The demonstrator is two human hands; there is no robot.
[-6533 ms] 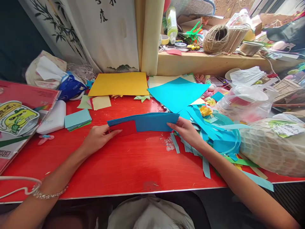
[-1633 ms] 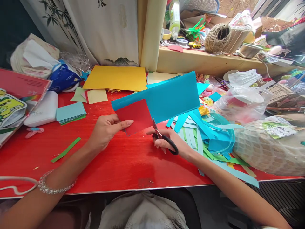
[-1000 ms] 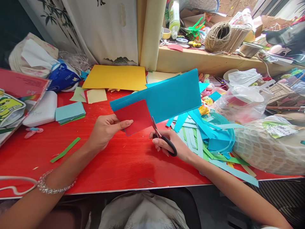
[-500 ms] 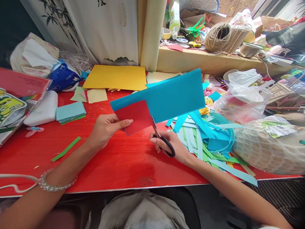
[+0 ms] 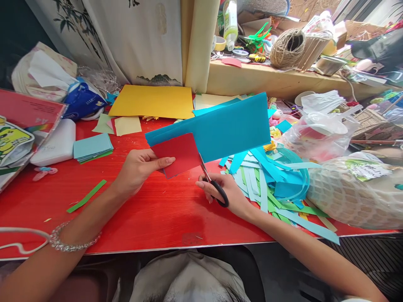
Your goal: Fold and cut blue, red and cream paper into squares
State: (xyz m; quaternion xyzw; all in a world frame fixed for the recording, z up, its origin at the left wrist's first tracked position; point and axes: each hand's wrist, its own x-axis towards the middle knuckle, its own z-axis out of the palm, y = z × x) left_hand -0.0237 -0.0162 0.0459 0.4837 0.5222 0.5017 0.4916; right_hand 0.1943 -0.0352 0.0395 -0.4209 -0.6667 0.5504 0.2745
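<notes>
Pinched in my left hand (image 5: 141, 170) are a red paper square (image 5: 176, 154) and a folded blue sheet of paper (image 5: 231, 126) lying behind it. My thumb presses on the face of the red square; the other fingers are hidden behind the papers. My right hand (image 5: 225, 191) grips black-handled scissors (image 5: 221, 195) by the loops. Their blades stand at the right edge of the red square, against the lower edge of the blue sheet. Both papers are held up above the red table (image 5: 151, 222).
Blue and green paper strips (image 5: 261, 180) heap at the right, beside a net-wrapped bundle (image 5: 355, 193). A stack of light blue squares (image 5: 93, 147) and a green strip (image 5: 86, 196) lie at the left. Yellow paper (image 5: 154, 100) rests at the back. Twine (image 5: 287, 48) sits on the ledge.
My right hand and the scissors have shifted very slightly left and down. The papers and my left hand stay almost where they were.
</notes>
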